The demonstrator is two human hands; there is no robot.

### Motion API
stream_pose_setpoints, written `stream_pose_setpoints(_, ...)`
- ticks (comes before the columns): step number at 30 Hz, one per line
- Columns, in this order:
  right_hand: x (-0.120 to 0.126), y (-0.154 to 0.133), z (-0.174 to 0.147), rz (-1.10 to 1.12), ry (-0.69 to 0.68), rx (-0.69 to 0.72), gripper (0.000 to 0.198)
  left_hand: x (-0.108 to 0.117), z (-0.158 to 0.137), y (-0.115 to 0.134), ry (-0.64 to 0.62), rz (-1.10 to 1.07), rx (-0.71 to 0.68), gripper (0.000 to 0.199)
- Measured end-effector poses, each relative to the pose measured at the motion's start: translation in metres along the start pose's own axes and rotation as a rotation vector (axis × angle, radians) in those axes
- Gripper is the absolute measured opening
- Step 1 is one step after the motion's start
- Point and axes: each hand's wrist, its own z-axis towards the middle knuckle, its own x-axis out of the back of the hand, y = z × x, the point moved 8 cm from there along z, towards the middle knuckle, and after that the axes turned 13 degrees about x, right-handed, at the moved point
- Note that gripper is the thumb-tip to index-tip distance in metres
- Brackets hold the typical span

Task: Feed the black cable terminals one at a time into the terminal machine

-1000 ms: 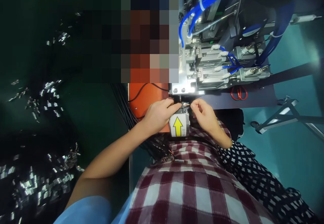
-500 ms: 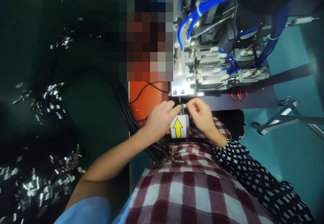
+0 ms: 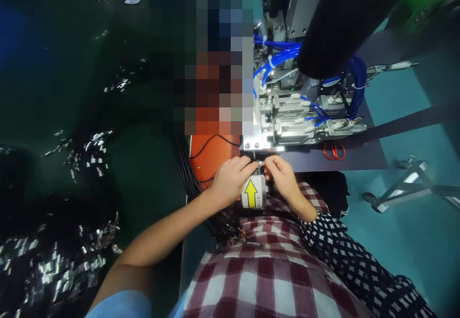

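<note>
My right hand [image 3: 283,178] is closed in a pinch on a small shiny metal connector [image 3: 260,164] at the front of the machine. From the other side my left hand [image 3: 230,180] reaches in, fingers bent together, fingertips at the connector's left end. What those fingers grip is hidden. Just below both hands sits a metal cover with a yellow arrow label [image 3: 251,193]. An orange panel [image 3: 212,157] lies left of the connector, with a thin black cable [image 3: 203,148] across it.
Pneumatic cylinders [image 3: 293,131] with blue hoses [image 3: 283,58] stand beyond my hands. Red-handled scissors [image 3: 334,150] lie to the right. A bundle of black cables [image 3: 183,167] hangs by the panel. Many metal-ended cables [image 3: 53,265] cover the dark table at left.
The camera view has tilted, so the scene sits lower and more of the far table shows. Both hands stay at the same spot on the machine, with the connector still between them.
</note>
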Motion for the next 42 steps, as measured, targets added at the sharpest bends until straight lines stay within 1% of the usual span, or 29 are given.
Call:
stream_pose_setpoints(2,0.0,-0.004,-0.001,-0.067,0.002,0.017,0.03,-0.002,-0.001,0.001,-0.018,0.024,0.014,0.028)
stream_pose_setpoints(4,-0.001,-0.005,-0.001,-0.076,0.013,0.019,0.03,-0.004,-0.001,0.003,-0.054,0.048,0.033,0.028)
stream_pose_setpoints(9,-0.006,0.003,0.001,0.121,0.041,-0.041,0.027,-0.012,0.005,0.007,-0.094,0.067,0.112,0.029)
stream_pose_setpoints(12,-0.008,0.009,0.002,0.205,0.061,-0.077,0.026,-0.009,0.002,0.003,-0.065,-0.091,0.177,0.027)
stream_pose_setpoints(15,-0.01,0.011,0.004,0.244,0.063,-0.088,0.025,0.001,-0.018,-0.009,0.021,-0.322,0.274,0.032)
stream_pose_setpoints(16,-0.011,0.01,0.004,0.252,0.062,-0.086,0.025,0.004,-0.029,-0.015,0.05,-0.348,0.332,0.036)
stream_pose_setpoints(18,-0.011,0.01,0.004,0.264,0.06,-0.085,0.025,0.006,-0.052,-0.024,0.079,-0.278,0.442,0.042)
stream_pose_setpoints(21,-0.011,0.01,0.004,0.281,0.059,-0.091,0.025,0.004,-0.078,-0.031,0.059,-0.045,0.542,0.048)
stream_pose_setpoints(23,-0.01,0.011,0.004,0.287,0.059,-0.096,0.024,0.002,-0.084,-0.033,0.044,0.076,0.554,0.05)
stream_pose_setpoints(26,-0.01,0.011,0.004,0.284,0.059,-0.098,0.024,0.001,-0.081,-0.035,0.041,0.175,0.509,0.052)
stream_pose_setpoints(29,-0.011,0.01,0.004,0.277,0.061,-0.094,0.025,0.002,-0.074,-0.04,0.041,0.209,0.476,0.051)
stream_pose_setpoints(35,-0.008,0.008,0.003,0.259,0.047,-0.087,0.03,0.003,-0.067,-0.047,0.049,0.226,0.477,0.051)
stream_pose_setpoints(38,0.005,0.014,-0.003,0.231,0.05,-0.097,0.038,0.005,-0.069,-0.044,0.065,0.235,0.465,0.05)
stream_pose_setpoints(40,0.02,0.022,-0.01,0.211,0.091,-0.118,0.043,0.005,-0.071,-0.043,0.069,0.234,0.456,0.05)
stream_pose_setpoints(42,0.036,0.029,-0.019,0.199,0.143,-0.133,0.044,0.006,-0.071,-0.044,0.068,0.231,0.447,0.049)
